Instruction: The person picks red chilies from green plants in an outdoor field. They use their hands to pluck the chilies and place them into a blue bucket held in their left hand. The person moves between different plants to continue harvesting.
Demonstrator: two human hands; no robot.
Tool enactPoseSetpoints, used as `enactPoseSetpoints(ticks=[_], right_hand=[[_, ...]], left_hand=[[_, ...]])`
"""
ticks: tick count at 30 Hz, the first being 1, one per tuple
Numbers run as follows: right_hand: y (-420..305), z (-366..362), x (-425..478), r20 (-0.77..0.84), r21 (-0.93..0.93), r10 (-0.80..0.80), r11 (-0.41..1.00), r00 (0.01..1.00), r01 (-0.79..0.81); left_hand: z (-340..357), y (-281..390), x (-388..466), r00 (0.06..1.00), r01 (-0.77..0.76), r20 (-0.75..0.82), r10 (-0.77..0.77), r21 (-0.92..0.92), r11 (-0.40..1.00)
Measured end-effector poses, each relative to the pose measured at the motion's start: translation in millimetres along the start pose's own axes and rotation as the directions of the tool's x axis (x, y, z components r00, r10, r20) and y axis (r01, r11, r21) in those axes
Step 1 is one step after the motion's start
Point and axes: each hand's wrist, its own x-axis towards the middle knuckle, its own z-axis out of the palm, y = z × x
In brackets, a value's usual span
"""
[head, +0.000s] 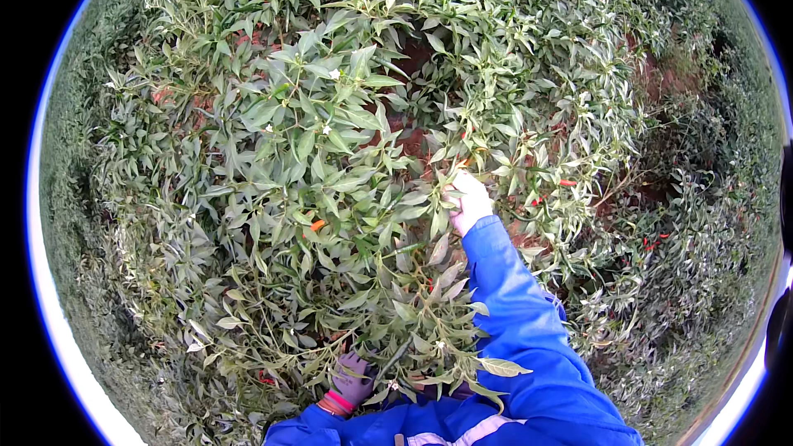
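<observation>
Chili pepper plants (347,111) with green leaves and small white flowers spread before me. My right hand (471,198), at the end of a blue sleeve, reaches into the foliage right of centre; its fingers are partly behind leaves, beside an orange chili pepper (463,163). Whether it grips anything is not clear. Low in the view, close to my body, my left hand (353,379) wears a purplish glove with a pink cuff. Leaves and stems partly cover it, so its fingertips and any hold are hidden. An orange chili pepper (317,225) hangs among leaves between the hands.
Red chili peppers (567,183) hang right of my right hand, with more red ones (655,241) farther right and one cluster (266,378) at lower left. Reddish soil (412,139) shows through gaps. Dense plants reach around on both sides, and leafy branches cross in front of my torso.
</observation>
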Motion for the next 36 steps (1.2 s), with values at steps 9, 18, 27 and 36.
enactPoseSetpoints(ticks=[9,18,27,36], right_hand=[[-20,30,-47,0.343,0.278,0.001,0.955,0.939,-0.103],[-27,-52,-228,-0.111,-0.014,-0.170,0.985,0.979,0.170],[54,-301,-344,-0.691,0.141,-0.099,0.953,0.716,0.267],[-86,-293,-276,-0.446,-0.807,-0.790,0.558,0.420,0.193]], left_hand=[[11,-15,-10,0.982,-0.096,-0.146,0.119,0.156,0.983],[-24,3,6,0.987,-0.097,-0.116,0.110,0.116,0.989],[-18,-80,-17,0.999,0.047,-0.013,-0.049,-0.105,0.993],[-6,-94,-35,0.996,0.017,-0.088,-0.015,0.027,0.999]])
